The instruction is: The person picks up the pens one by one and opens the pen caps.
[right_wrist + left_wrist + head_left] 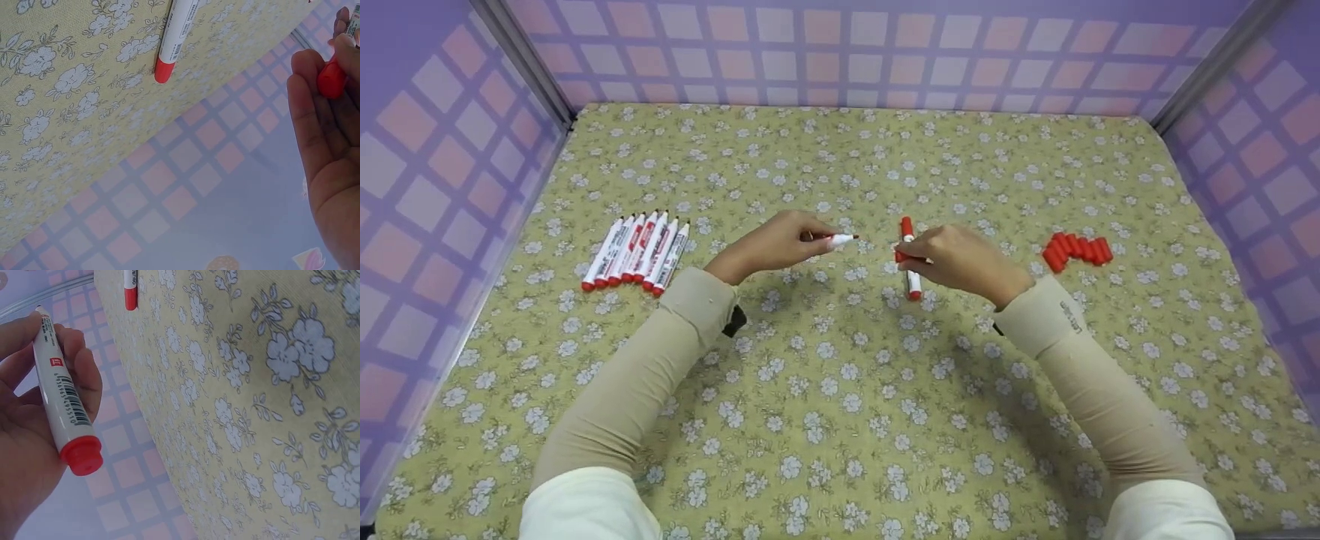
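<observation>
My left hand (780, 244) grips a white marker (62, 391) with a red end plug; its bare dark tip points right in the head view. A small red cap (332, 80) is pinched between the thumb and fingers of my right hand (960, 259), a short gap to the right of that tip. Below the right hand a capped red-and-white marker (913, 282) lies on the cloth, partly covered by the fingers in the head view.
Several uncapped markers (634, 251) lie side by side at the left. Several loose red caps (1080, 247) sit in a cluster at the right. A flowered yellow cloth (840, 420) covers the table, with checkered panels (840, 60) around it.
</observation>
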A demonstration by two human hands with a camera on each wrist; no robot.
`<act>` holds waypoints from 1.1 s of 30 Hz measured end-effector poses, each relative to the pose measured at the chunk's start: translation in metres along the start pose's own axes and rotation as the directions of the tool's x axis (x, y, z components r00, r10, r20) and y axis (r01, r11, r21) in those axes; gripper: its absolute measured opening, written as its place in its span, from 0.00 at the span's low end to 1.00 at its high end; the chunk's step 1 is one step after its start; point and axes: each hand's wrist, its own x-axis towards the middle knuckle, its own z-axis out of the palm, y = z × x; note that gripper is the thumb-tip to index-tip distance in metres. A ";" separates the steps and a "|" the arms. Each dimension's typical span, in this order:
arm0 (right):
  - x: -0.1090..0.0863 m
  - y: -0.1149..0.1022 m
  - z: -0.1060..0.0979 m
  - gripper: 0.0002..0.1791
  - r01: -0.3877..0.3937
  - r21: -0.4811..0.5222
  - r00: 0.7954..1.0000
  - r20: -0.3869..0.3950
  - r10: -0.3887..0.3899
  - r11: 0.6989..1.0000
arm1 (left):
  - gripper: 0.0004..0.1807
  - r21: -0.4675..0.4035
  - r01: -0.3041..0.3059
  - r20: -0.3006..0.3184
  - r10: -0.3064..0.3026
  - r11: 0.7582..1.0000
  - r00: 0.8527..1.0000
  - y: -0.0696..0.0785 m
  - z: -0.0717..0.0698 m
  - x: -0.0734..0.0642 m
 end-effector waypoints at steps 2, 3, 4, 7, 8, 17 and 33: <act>0.000 0.001 0.000 0.09 -0.004 0.002 1.000 0.002 0.004 1.000 | 0.18 0.006 0.016 -0.011 -0.016 1.000 1.000 -0.003 -0.001 -0.002; -0.001 0.001 0.000 0.09 -0.004 0.003 1.000 0.000 0.004 1.000 | 0.17 0.002 0.027 -0.017 -0.027 1.000 0.999 -0.005 -0.002 -0.004; -0.001 0.001 0.000 0.09 -0.003 0.002 1.000 0.000 0.003 1.000 | 0.17 -0.003 0.040 -0.022 -0.040 0.999 0.999 -0.006 -0.003 -0.005; -0.002 0.002 0.001 0.09 0.005 0.001 1.000 -0.003 -0.005 1.000 | 0.17 -0.013 0.083 -0.032 -0.083 0.996 0.996 -0.011 -0.005 -0.008; -0.002 0.003 0.001 0.09 0.008 0.007 1.000 -0.003 -0.008 1.000 | 0.17 -0.013 0.095 -0.034 -0.096 0.995 0.995 -0.012 -0.005 -0.009; -0.005 0.004 0.002 0.09 -0.004 0.051 1.000 0.020 0.003 0.999 | 0.20 -0.018 0.205 -0.068 -0.206 0.979 0.976 -0.026 -0.016 -0.021; -0.008 0.010 0.005 0.09 -0.011 0.058 0.999 0.047 0.008 0.998 | 0.23 -0.042 0.319 -0.134 -0.322 0.947 0.937 -0.054 -0.041 -0.051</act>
